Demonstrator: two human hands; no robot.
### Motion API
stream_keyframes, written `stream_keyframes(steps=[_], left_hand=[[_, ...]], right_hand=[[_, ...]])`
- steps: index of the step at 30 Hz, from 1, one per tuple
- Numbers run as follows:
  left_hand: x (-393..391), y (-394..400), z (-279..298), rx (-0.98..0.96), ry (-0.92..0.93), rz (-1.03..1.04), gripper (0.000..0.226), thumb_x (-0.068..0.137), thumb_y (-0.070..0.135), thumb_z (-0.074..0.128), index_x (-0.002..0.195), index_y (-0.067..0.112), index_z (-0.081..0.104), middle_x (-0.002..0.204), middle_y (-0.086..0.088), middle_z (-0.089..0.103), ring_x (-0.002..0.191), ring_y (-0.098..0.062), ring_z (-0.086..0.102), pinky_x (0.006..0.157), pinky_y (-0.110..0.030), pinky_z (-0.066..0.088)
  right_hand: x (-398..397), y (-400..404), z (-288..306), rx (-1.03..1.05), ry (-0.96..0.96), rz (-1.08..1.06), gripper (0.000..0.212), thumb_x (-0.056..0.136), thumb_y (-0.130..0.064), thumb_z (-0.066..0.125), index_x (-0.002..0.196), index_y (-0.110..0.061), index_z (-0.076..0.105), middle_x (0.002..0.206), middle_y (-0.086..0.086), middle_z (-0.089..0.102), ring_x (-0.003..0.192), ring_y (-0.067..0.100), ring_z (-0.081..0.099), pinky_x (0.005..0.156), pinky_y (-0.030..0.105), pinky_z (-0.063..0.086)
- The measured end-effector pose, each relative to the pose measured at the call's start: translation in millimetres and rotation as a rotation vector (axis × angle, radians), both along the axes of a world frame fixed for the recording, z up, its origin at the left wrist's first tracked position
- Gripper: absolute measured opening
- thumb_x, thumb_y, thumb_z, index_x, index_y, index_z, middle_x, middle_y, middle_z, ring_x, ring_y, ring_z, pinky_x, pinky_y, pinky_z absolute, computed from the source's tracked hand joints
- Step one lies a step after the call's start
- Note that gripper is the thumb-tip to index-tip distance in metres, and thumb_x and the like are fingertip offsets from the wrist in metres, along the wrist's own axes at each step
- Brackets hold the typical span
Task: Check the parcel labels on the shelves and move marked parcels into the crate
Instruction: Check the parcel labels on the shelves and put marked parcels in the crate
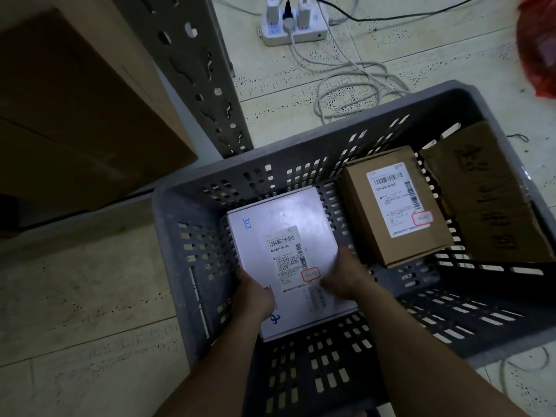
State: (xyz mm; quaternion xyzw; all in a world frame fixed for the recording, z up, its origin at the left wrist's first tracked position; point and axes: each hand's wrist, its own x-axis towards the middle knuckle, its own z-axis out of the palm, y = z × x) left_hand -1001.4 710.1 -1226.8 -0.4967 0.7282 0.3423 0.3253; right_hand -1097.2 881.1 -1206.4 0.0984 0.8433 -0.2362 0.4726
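Observation:
A grey slotted plastic crate stands on the tiled floor below me. Inside it, at the left, lies a white ZTE box with a shipping label bearing a red-outlined mark. My left hand grips the box's left near edge. My right hand holds its right near edge, fingers curled under. To the right in the crate sits a brown cardboard parcel whose label also carries a red-outlined mark. A larger brown carton leans against the crate's right wall.
A grey perforated shelf upright rises at the upper left beside a big cardboard box on the shelf. A white power strip and loose cables lie on the floor behind the crate. A red bag is at the top right.

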Motion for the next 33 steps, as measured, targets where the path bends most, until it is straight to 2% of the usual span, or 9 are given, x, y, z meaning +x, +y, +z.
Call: stream_keyframes(steps=[5,8,12,16,19,22,24,28,33], left_hand=[[-3,-2,-1,0.055,0.007,0.023,0.084,0.09,0.015,0.065,0.151,0.015,0.007,0.13,-0.01,0.058,0.099,-0.027,0.059,0.076,-0.033,0.051],[-5,-4,16,0.05,0.033,0.013,0.078,0.085,0.016,0.069,0.145,0.015,0.019,0.131,-0.01,0.057,0.108,-0.029,0.061,0.082,-0.034,0.054],[-4,-4,65,0.1,0.131,-0.025,0.063,0.086,0.018,0.071,0.139,0.016,0.038,0.134,-0.004,0.059,0.113,-0.025,0.061,0.081,-0.028,0.049],[-2,-4,146,0.17,0.273,-0.047,0.067,0.091,0.031,0.068,0.147,0.018,0.035,0.143,-0.004,0.052,0.122,-0.022,0.056,0.094,-0.029,0.047],[-5,-7,221,0.172,0.386,-0.035,0.065,0.09,0.04,0.068,0.146,0.023,0.039,0.143,-0.006,0.051,0.123,-0.022,0.054,0.1,-0.034,0.047],[-7,-9,279,0.141,0.508,-0.039,0.053,0.088,0.042,0.069,0.135,0.026,0.05,0.131,-0.004,0.058,0.117,-0.019,0.058,0.097,-0.038,0.051],[-9,-15,336,0.109,0.581,-0.047,0.048,0.088,0.044,0.068,0.131,0.028,0.053,0.124,0.001,0.061,0.114,-0.015,0.059,0.097,-0.037,0.051],[-14,-21,421,0.04,0.692,-0.039,0.047,0.09,0.042,0.066,0.132,0.027,0.053,0.12,0.007,0.061,0.11,-0.011,0.058,0.091,-0.026,0.046],[-13,-25,530,-0.049,0.855,-0.042,0.042,0.092,0.041,0.064,0.13,0.026,0.054,0.123,0.012,0.057,0.113,-0.005,0.052,0.09,-0.018,0.039]], right_hand=[[-1,0,-1,0.006,-0.025,0.017,0.08,0.075,-0.017,0.074,0.144,-0.013,0.033,0.139,0.012,0.052,0.124,0.032,0.053,0.09,0.031,0.043],[2,3,17,0.008,-0.018,0.031,0.08,0.077,-0.022,0.072,0.146,-0.017,0.032,0.142,0.014,0.047,0.124,0.034,0.052,0.096,0.036,0.045],[5,8,65,0.024,0.044,0.043,0.061,0.089,-0.025,0.064,0.143,-0.017,0.035,0.138,0.015,0.046,0.122,0.036,0.051,0.1,0.045,0.046],[9,10,142,-0.069,0.139,0.015,0.061,0.089,-0.033,0.066,0.142,-0.021,0.038,0.131,0.011,0.057,0.115,0.032,0.057,0.095,0.046,0.05],[6,10,218,-0.118,0.173,-0.035,0.053,0.091,-0.037,0.063,0.138,-0.021,0.044,0.127,0.006,0.062,0.109,0.028,0.061,0.089,0.039,0.052],[5,10,277,-0.132,0.229,-0.034,0.062,0.09,-0.047,0.06,0.144,-0.022,0.04,0.131,0.006,0.062,0.114,0.028,0.061,0.095,0.044,0.051],[2,6,339,-0.14,0.288,-0.044,0.064,0.092,-0.045,0.06,0.147,-0.019,0.04,0.134,0.008,0.061,0.118,0.028,0.058,0.099,0.04,0.047],[4,-2,436,-0.204,0.392,-0.124,0.059,0.095,-0.04,0.06,0.146,-0.016,0.043,0.134,0.004,0.06,0.121,0.021,0.056,0.089,0.025,0.038],[24,-14,545,-0.319,0.533,-0.256,0.053,0.093,-0.041,0.062,0.141,-0.021,0.05,0.129,-0.002,0.063,0.117,0.011,0.057,0.088,0.022,0.039]])
